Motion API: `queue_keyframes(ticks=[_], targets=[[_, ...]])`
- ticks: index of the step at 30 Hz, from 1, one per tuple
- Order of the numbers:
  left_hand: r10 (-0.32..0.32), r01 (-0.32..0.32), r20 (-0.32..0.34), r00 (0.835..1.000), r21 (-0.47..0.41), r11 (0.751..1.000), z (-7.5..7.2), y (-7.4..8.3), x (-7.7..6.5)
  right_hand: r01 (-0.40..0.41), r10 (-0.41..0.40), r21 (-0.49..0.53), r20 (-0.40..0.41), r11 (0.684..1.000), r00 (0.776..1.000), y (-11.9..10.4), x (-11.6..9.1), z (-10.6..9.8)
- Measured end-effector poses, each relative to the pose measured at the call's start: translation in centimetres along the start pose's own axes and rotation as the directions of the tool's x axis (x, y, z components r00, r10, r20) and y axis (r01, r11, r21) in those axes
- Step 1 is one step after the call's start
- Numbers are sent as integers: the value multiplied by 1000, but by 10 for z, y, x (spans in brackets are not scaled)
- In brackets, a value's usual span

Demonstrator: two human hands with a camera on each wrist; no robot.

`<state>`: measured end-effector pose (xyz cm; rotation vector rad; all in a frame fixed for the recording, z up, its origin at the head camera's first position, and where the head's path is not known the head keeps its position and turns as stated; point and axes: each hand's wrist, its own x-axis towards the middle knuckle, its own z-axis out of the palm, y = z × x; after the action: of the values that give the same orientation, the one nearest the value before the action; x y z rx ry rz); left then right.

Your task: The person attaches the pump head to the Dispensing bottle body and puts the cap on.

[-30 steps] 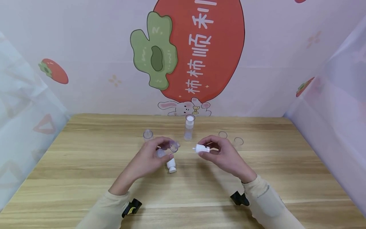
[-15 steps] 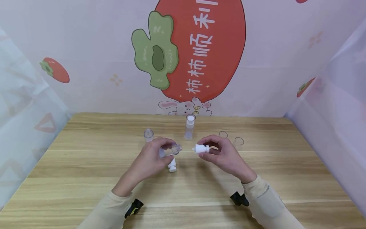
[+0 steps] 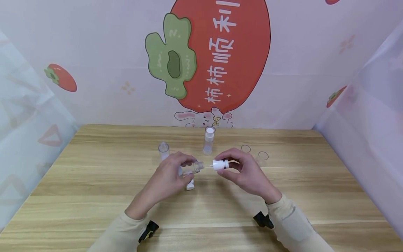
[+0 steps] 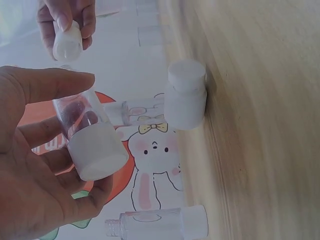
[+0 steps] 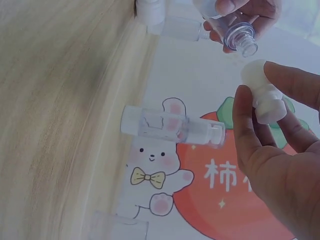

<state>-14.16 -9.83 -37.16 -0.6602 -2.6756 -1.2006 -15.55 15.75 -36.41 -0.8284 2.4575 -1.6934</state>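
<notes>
My left hand (image 3: 170, 176) grips a clear bottle (image 3: 196, 167) with a white base, tipped on its side so its threaded neck points right. Facing it, my right hand (image 3: 245, 169) pinches a white pump head (image 3: 219, 164) between thumb and fingers. A thin tube on the pump head points left at the bottle's mouth, with a small gap between the two. Under the left hand, a second white pump head (image 3: 190, 186) stands on the table; the left wrist view shows this white piece (image 4: 185, 95) whole.
An uncapped clear bottle (image 3: 163, 149) stands behind the left hand. Further back in the middle is a clear bottle with a white pump (image 3: 207, 142). Two clear caps (image 5: 120, 227), seen mostly as thin rims in the head view, stand behind the right hand.
My left hand has shifted slightly right and turned the bottle, so its neck now points at the pump head. The gap between them has narrowed. The right hand has barely moved.
</notes>
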Motion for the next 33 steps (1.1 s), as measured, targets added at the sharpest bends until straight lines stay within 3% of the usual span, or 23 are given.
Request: queue_keyframes(ticks=[23,33], targets=[[43,-46,63,997,46,998,6,8,-3,84,-84,-3,38,996,996,-1,-2,12],[61,-66,80,995,58,996,8,7,-4,86,-85,-26,46,996,995,-1,-1,14]])
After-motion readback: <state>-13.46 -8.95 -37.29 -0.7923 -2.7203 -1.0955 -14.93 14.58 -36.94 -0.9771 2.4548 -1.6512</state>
